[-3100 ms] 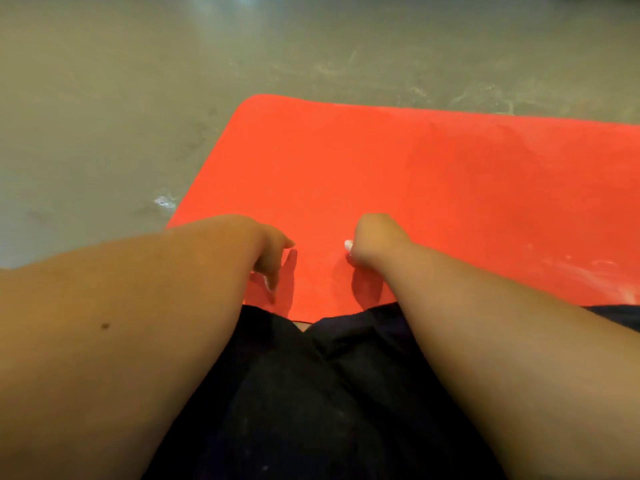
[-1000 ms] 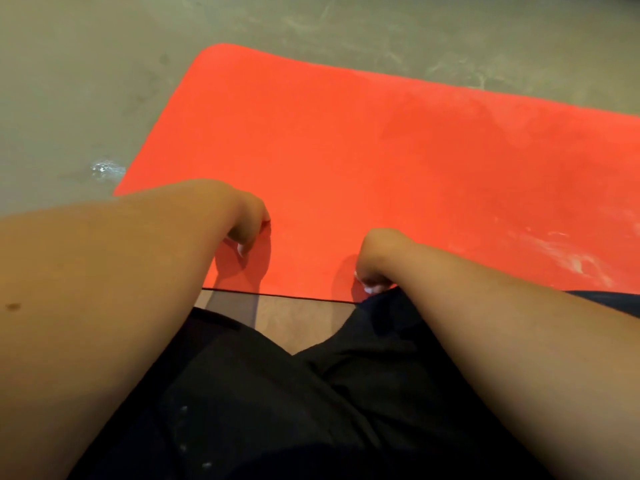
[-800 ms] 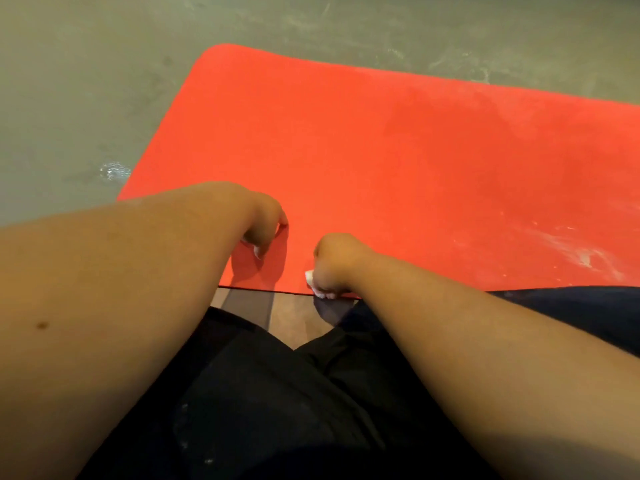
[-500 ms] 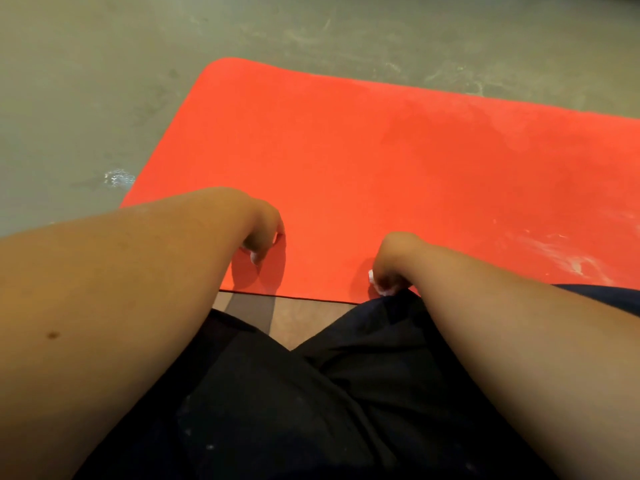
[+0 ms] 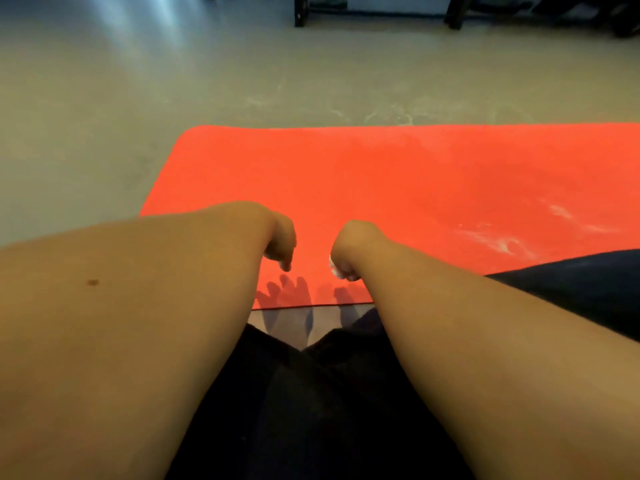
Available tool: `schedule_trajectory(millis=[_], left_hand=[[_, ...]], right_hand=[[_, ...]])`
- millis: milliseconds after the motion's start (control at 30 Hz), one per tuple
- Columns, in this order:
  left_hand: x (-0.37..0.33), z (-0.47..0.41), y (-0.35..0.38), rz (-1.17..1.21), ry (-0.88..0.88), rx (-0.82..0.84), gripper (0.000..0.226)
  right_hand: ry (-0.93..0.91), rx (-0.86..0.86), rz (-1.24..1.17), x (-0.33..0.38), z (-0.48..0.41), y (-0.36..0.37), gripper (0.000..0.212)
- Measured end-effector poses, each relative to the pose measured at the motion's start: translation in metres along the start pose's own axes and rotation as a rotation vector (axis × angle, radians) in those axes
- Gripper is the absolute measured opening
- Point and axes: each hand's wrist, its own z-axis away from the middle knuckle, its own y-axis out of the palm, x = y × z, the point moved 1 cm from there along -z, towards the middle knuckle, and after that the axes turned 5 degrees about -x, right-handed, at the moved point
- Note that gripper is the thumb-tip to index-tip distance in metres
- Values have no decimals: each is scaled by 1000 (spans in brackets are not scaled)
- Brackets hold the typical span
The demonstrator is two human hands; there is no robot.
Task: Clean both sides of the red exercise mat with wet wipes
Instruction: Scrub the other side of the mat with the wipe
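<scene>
A small white wet wipe [image 5: 333,268] was held bunched in the closed right hand [image 5: 349,249], just above the near edge of the red exercise mat [image 5: 398,188]. The left hand [image 5: 282,242] was kept just beside it, fingers hanging loose and empty. Wiping of the upper side was judged to be in hand; whitish smears [image 5: 502,242] off to the right remained, so strokes that way were called for. Beyond the mat, grey concrete floor [image 5: 173,81] and dark furniture legs [image 5: 300,12] were seen.
</scene>
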Motion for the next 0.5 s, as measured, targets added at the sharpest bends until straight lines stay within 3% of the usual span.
schedule_trajectory(millis=[100,167,300,400,500], left_hand=[[3,-22,17,41,41,10,55],[5,-37,36,122,49,3,68],[-1,-77,72,143,64,24,100],[-3,-91,76,141,17,76,116],[-1,-94,72,184,-28,164,121]], right_hand=[[-31,-31,-75,-3,-13,14,7],[-51,25,-61,0,-23,33,11],[-65,-75,-15,2,-57,62,18],[68,111,21,-26,-69,56,29],[154,126,66,-71,-63,34,29]])
